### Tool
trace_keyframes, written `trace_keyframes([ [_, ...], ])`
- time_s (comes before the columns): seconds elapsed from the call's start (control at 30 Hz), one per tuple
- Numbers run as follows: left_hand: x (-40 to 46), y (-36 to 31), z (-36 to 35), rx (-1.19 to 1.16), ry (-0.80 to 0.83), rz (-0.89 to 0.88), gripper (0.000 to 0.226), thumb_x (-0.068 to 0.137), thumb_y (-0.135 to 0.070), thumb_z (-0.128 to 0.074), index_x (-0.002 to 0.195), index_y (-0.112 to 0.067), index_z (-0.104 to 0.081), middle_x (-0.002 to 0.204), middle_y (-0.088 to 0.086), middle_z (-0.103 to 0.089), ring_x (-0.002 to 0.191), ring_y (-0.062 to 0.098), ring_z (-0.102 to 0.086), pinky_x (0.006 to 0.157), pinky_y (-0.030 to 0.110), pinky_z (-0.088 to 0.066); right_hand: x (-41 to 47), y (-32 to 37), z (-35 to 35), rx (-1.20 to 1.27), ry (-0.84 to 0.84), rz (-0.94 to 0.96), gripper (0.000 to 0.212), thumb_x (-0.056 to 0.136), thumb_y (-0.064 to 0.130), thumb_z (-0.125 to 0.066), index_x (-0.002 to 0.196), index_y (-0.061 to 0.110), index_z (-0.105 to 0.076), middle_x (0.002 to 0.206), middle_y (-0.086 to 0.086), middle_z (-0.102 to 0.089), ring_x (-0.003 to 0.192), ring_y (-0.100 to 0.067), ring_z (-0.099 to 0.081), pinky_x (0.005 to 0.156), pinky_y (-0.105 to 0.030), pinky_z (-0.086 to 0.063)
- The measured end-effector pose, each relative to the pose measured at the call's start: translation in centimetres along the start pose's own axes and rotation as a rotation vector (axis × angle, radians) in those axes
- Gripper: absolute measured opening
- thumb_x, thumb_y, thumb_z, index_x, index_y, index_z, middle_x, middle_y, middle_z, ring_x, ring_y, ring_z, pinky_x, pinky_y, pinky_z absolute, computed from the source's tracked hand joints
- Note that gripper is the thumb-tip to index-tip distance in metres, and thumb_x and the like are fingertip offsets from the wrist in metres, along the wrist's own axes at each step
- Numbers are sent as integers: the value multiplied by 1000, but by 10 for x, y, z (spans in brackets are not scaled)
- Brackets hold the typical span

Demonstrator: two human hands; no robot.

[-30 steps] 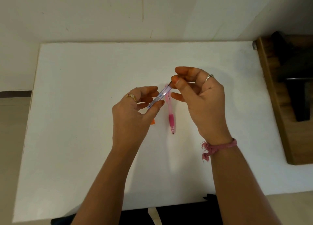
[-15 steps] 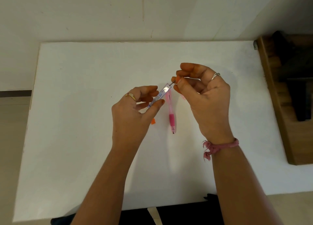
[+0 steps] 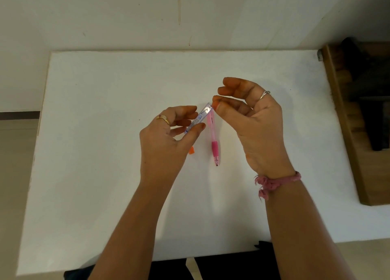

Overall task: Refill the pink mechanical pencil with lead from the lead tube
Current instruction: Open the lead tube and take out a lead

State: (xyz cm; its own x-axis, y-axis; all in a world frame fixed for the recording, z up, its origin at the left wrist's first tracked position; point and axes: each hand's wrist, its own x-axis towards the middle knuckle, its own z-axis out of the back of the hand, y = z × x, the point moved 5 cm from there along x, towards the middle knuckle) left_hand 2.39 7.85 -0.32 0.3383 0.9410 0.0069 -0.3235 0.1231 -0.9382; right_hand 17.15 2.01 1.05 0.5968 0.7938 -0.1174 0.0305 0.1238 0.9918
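The pink mechanical pencil lies on the white table between my hands, tip pointing toward me. My left hand holds the clear lead tube tilted, its open end up and to the right. My right hand has thumb and forefinger pinched together right at the tube's mouth; any lead between them is too thin to see. A small orange cap rests on the table just below my left thumb.
A wooden shelf unit with dark items stands off the table's right edge. A pale wall runs behind the table's far edge.
My right hand's pinched fingertips, which had drawn slightly away from the tube's mouth, have come back against it. The left hand, tube and pencil stay in place.
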Motion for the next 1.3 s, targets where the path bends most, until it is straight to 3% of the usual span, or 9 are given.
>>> trace_keyframes([
  [0.17, 1, -1, 1, -11, 8, -2, 27, 75, -21, -76, 99, -27, -64, 88, -24, -63, 84, -3, -62, 68, 5, -49, 0, -4, 1, 55, -8, -69, 21, 79, 8, -72, 98, 18, -72, 93, 6, -76, 89, -11, -71, 78, -21, -55],
  [0.33, 0, -2, 1, -22, 3, -16, 27, 75, -18, -76, 99, -25, -64, 86, -23, -63, 82, -3, -63, 63, 3, -47, 0, -5, -1, 94, -21, -88, 16, 78, 11, -73, 90, 21, -75, 94, 4, -76, 93, -15, -71, 86, -31, -55],
  [0.5, 0, -1, 0, -10, 7, -7, 27, 75, -20, -76, 100, -23, -65, 86, -24, -63, 82, -3, -63, 68, 6, -50, -1, -5, -2, 94, 20, -136, 15, 82, 16, -69, 93, 26, -73, 93, 5, -75, 91, -11, -71, 73, -21, -54],
  [0.77, 0, -1, 1, 5, 1, 32, 25, 76, -21, -76, 97, -26, -64, 87, -21, -64, 80, 0, -63, 63, 6, -50, 0, 1, -2, 46, -7, -86, 19, 87, 16, -64, 105, 21, -69, 98, 4, -74, 92, -10, -70, 71, -19, -53],
  [0.87, 3, 7, 5, 83, -25, 107, 24, 76, -26, -75, 96, -28, -63, 83, -22, -63, 73, 3, -66, 67, 9, -52, 0, 2, 5, 107, -104, -83, 16, 86, 18, -65, 100, 25, -70, 87, 10, -74, 86, -9, -69, 68, -19, -53],
  [1.0, 6, 24, 8, 276, 13, 186, 24, 80, -27, -71, 101, -21, -63, 86, -12, -64, 69, 0, -61, 56, 3, -45, 1, -1, 17, 174, -215, -120, 14, 86, 18, -66, 96, 26, -70, 83, 11, -74, 83, -8, -68, 68, -20, -53],
  [1.17, 6, 29, 5, 412, 42, 190, 27, 81, -26, -69, 105, -15, -63, 98, 1, -64, 79, 12, -57, 66, 10, -38, 1, -5, 22, 155, -246, -172, 15, 86, 18, -65, 99, 24, -70, 86, 10, -74, 81, -7, -67, 67, -19, -53],
  [1.3, 4, 24, 2, 446, 11, 191, 39, 80, -31, -70, 113, -15, -57, 101, -1, -49, 72, 7, -49, 49, 3, -38, 2, -6, 26, 145, -249, -185, 16, 85, 17, -66, 99, 24, -70, 86, 10, -74, 81, -6, -67, 68, -20, -54],
])
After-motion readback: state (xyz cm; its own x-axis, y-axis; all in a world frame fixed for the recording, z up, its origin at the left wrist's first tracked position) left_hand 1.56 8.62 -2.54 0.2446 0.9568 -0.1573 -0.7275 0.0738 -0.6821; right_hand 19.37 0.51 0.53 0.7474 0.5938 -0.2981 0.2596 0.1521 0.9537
